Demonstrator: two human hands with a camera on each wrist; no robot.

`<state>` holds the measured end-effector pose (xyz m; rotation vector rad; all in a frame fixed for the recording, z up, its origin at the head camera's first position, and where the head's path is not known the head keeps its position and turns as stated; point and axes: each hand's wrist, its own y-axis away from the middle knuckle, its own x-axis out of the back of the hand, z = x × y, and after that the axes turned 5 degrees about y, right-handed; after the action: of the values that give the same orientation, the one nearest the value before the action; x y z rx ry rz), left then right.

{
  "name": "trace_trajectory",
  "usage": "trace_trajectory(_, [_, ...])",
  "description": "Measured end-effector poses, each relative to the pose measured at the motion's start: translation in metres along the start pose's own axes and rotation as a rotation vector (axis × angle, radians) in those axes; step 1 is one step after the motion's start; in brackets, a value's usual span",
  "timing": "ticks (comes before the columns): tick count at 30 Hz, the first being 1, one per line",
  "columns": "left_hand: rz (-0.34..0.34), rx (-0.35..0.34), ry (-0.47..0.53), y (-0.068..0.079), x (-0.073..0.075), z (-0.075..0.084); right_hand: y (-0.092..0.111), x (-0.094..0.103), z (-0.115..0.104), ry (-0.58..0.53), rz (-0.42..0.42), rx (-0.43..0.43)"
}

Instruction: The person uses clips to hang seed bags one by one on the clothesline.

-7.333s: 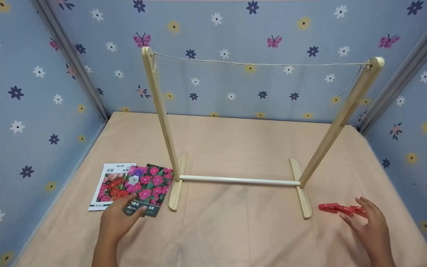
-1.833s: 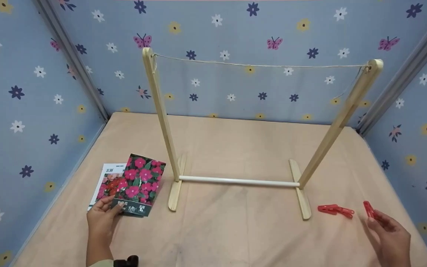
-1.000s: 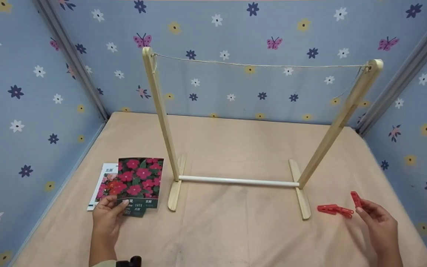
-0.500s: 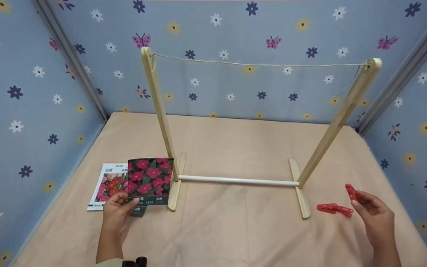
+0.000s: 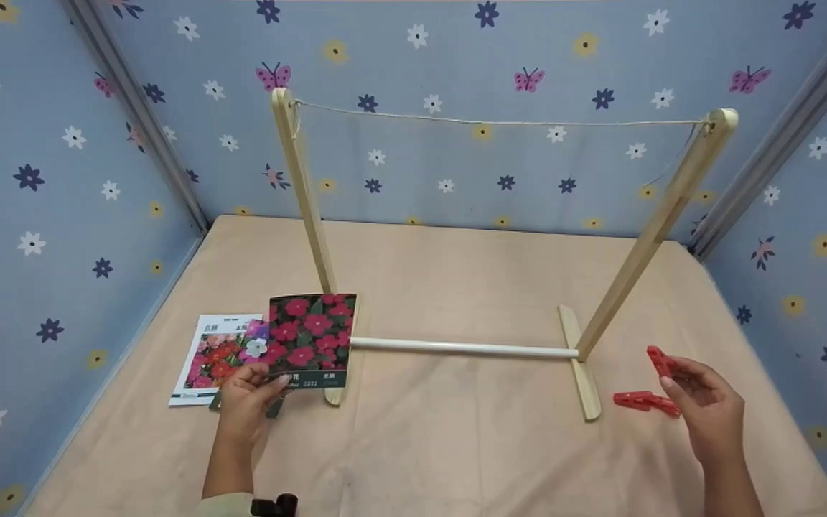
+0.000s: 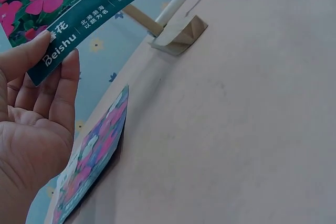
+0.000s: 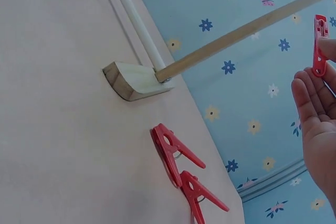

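Observation:
My left hand (image 5: 243, 413) pinches a seed packet (image 5: 313, 334) by its lower left corner, thumb on the printed face. The packet shows pink flowers above a dark green band and is held up in front of the left post's foot. On the cloth behind that hand lie other flower packets (image 5: 223, 355), partly covered. My right hand (image 5: 713, 413) pinches a red clothespin (image 7: 319, 45) between thumb and fingers, raised off the cloth. Just left of that hand, two more red clothespins (image 5: 632, 400) lie touching each other.
A wooden stand with a left post (image 5: 302, 187), a right post (image 5: 661, 222) and a white crossbar (image 5: 464, 347) stands mid-table. A thin string (image 5: 500, 123) runs between the post tops. Flower-patterned curtains (image 5: 449, 172) close off the back and sides.
Since the oldest frame, my left hand has lifted the pink-flower packet off the pile and my right hand has picked up a clothespin. Over the last second both hands have moved inward.

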<state>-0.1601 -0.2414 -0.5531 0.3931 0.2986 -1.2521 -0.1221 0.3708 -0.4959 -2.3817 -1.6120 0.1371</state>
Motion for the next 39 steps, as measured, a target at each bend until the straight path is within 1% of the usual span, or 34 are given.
trace_trajectory(5, [-0.020,-0.008,-0.018,-0.001,-0.010,-0.001,0.001,-0.011,-0.003,0.059,-0.048,0.030])
trace_trajectory(7, [-0.024,-0.010,-0.018,-0.002,-0.015,-0.001,0.001,-0.015,-0.005,0.061,-0.079,0.055])
trace_trajectory(9, [-0.033,-0.015,-0.006,-0.003,-0.019,-0.001,0.001,-0.018,-0.006,0.058,-0.118,0.093])
trace_trajectory(13, [-0.081,-0.039,0.032,-0.003,-0.027,0.000,-0.002,-0.025,-0.010,0.052,-0.208,0.215])
trace_trajectory(16, [-0.113,-0.058,0.038,-0.003,-0.032,0.001,-0.004,-0.035,-0.022,0.118,-0.245,0.321])
trace_trajectory(17, [-0.115,-0.062,0.032,-0.003,-0.034,0.002,-0.004,-0.039,-0.028,0.142,-0.248,0.338])
trace_trajectory(20, [-0.112,-0.068,0.012,-0.004,-0.041,0.006,-0.006,-0.052,-0.050,0.233,-0.264,0.431])
trace_trajectory(22, [-0.120,-0.079,0.004,-0.004,-0.044,0.009,-0.008,-0.059,-0.060,0.259,-0.278,0.468])
trace_trajectory(24, [-0.141,-0.096,0.010,-0.004,-0.047,0.012,-0.010,-0.066,-0.072,0.286,-0.297,0.506])
trace_trajectory(27, [-0.179,-0.124,0.031,-0.004,-0.050,0.016,-0.016,-0.072,-0.079,0.278,-0.315,0.503])
trace_trajectory(30, [-0.194,-0.139,0.045,-0.004,-0.054,0.020,-0.024,-0.077,-0.076,0.255,-0.327,0.503])
trace_trajectory(34, [-0.164,-0.148,0.034,-0.005,-0.061,0.025,-0.034,-0.084,-0.075,0.243,-0.362,0.529])
trace_trajectory(37, [-0.143,-0.156,0.027,-0.006,-0.066,0.029,-0.040,-0.089,-0.082,0.248,-0.398,0.560])
trace_trajectory(39, [-0.143,-0.163,0.027,-0.008,-0.070,0.032,-0.043,-0.092,-0.088,0.253,-0.417,0.575])
